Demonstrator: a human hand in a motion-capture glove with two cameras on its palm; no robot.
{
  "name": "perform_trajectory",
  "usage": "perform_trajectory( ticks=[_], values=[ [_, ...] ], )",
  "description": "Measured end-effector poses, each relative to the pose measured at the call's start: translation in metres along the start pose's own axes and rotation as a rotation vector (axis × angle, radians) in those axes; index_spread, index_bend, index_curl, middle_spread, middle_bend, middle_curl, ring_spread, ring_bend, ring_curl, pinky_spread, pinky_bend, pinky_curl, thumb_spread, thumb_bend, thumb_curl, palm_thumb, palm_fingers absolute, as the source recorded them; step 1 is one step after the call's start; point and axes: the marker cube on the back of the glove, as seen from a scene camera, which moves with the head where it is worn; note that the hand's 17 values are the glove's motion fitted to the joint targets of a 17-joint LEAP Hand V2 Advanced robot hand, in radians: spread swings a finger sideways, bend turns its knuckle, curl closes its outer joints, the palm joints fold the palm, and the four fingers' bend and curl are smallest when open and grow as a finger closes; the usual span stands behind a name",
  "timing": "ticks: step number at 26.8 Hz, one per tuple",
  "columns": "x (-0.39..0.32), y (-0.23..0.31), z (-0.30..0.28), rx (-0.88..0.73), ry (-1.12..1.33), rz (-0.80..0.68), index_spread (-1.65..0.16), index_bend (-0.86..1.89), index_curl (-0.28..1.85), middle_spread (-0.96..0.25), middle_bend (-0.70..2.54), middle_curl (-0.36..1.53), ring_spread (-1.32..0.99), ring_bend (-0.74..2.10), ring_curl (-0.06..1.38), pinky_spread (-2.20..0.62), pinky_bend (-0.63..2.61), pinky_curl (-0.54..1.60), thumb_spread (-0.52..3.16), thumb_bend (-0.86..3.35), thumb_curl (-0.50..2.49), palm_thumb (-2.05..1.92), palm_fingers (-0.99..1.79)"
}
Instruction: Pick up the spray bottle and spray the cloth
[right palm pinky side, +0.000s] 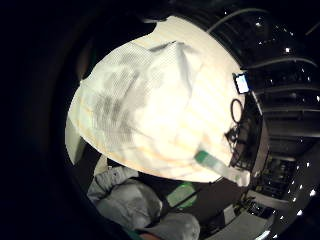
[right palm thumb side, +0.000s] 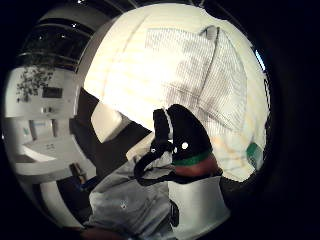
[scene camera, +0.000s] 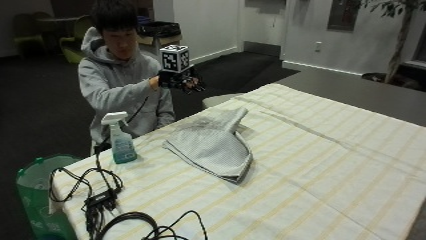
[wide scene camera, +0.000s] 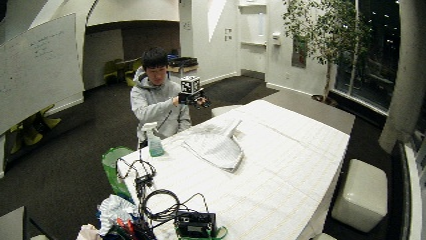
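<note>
A spray bottle (scene camera: 120, 140) with a white trigger head and blue-green liquid stands upright near the table's left edge, in front of the seated person. A grey-white cloth (scene camera: 213, 142) lies folded on the striped tablecloth (scene camera: 319, 165), to the right of the bottle. My gloved right hand (scene camera: 180, 80) is raised in the air above the table's far edge, over the cloth's far end, and holds nothing. Its fingers look relaxed and spread. Both palm views look down on the cloth (right palm pinky side: 135, 105) (right palm thumb side: 200, 75), with the bottle (right palm pinky side: 220, 167) beside it. The gloved thumb (right palm thumb side: 180, 135) shows in the thumb side view.
Black cables and a small box (scene camera: 100, 197) lie on the table's near left corner. A green bin (scene camera: 36, 185) stands on the floor beside that corner. A white stool (wide scene camera: 359, 192) sits on the table's right side.
</note>
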Motion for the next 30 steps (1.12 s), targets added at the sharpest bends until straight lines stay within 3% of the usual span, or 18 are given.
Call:
perform_trajectory(
  ticks=[11, 17, 30],
  values=[
    [0.002, -0.008, -0.001, 0.072, -0.036, -0.026, -0.3, 0.28, 0.21, -0.03, 0.24, 0.16, 0.09, 0.18, 0.07, 0.25, 0.37, 0.19, 0.91, 0.25, 0.17, 0.49, 0.34],
    [0.007, -0.011, -0.003, 0.005, -0.017, -0.009, -0.33, 0.25, 0.24, -0.03, 0.23, 0.2, 0.1, 0.18, 0.09, 0.27, 0.37, 0.22, 1.02, 0.21, 0.2, 0.49, 0.34],
    [0.037, -0.038, -0.006, -0.031, 0.022, 0.202, -0.35, 0.19, 0.29, -0.03, 0.2, 0.25, 0.12, 0.18, 0.12, 0.28, 0.35, 0.26, 1.12, 0.11, 0.25, 0.5, 0.31]
  ],
)
